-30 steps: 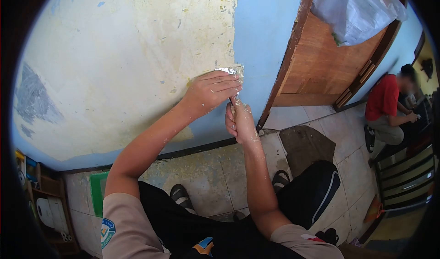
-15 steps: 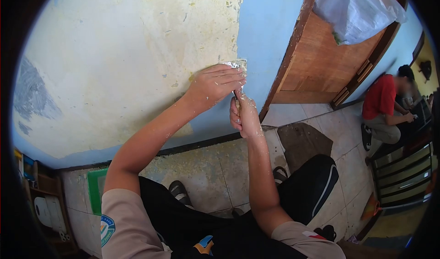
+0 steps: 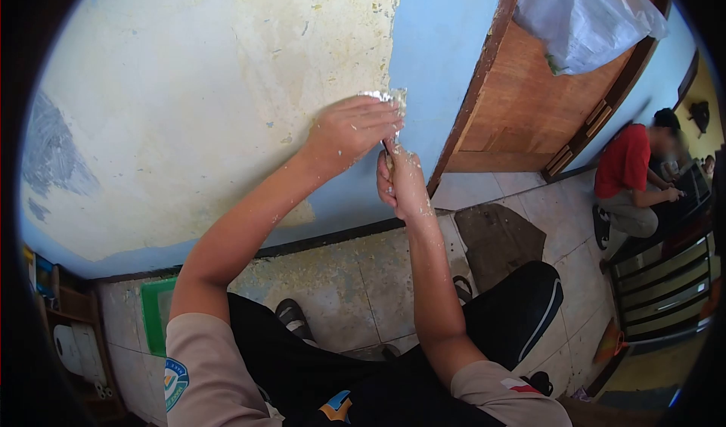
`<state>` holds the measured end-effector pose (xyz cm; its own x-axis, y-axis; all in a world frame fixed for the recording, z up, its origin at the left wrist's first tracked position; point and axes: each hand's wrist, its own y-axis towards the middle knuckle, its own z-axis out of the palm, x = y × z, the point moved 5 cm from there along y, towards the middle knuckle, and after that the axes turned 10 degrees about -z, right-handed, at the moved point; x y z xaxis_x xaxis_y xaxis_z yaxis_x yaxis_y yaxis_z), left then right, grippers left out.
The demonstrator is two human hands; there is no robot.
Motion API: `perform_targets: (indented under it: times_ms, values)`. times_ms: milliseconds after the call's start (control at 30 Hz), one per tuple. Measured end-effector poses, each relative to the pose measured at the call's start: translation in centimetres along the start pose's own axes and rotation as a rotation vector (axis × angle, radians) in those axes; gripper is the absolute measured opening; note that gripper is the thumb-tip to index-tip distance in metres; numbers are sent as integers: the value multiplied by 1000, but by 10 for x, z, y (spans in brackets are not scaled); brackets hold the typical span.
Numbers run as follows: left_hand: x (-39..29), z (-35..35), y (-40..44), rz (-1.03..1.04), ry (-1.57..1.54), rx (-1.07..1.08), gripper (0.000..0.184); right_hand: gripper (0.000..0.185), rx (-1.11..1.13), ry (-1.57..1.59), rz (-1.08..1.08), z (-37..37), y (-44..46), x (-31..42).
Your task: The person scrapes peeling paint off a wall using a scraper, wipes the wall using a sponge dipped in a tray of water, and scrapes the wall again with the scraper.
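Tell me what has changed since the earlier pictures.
The scraper has slid slightly up the wall, and both hands went up with it. Nothing was taken hold of or let go. Unchanged: the left hand lies over the blade, the right hand keeps its grip on the handle, and the plastic bag hangs by the door.

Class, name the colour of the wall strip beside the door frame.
The strip is light blue, best seen in the head view.

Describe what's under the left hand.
The left hand covers part of a metal blade; its upper edge shows against the wall. The rest beneath the palm and fingers is hidden.
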<state>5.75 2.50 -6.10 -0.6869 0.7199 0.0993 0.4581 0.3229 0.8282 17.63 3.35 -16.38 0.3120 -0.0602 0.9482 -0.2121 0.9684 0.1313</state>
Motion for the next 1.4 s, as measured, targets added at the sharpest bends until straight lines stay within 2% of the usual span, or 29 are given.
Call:
perform_targets:
  times_ms: [67, 200, 300, 467, 600, 667, 867, 967, 1167, 1400]
  values:
    - [-1, -4, 4, 6, 18, -10, 25, 61, 47, 35, -70, 8, 5, 19]
    - [-4, 8, -13, -18, -36, 5, 24, 61, 11, -29, -89, -6, -1, -4]
    - [-4, 16, -25, -37, -65, 29, 24, 60, -55, -61, -18, -5, -10, -19]
    - [-3, 1, -8, 2, -8, 2, 24, 61, 9, 40, -43, 5, -3, -3]
    - [-5, 4, -14, -31, -20, 4, 26, 60, -5, 27, -78, 4, -4, -7]
    - [-7, 4, -18, -50, -44, 35, 27, 60, -35, -41, -22, 1, -10, -11]
    - [-1, -2, -11, -31, -1, 39, 28, 61, 14, 30, -90, 6, 1, -10]
    - [-3, 5, -18, -71, -54, 31, 28, 61, -15, -2, 5, 1, -6, -13]
    - [0, 0, -8, -49, -42, 32, 29, 61, 16, 83, -33, 7, -1, -6]
    - [-1, 3, -12, -61, -29, 40, 28, 60, 42, 76, 26, 4, -2, -8]
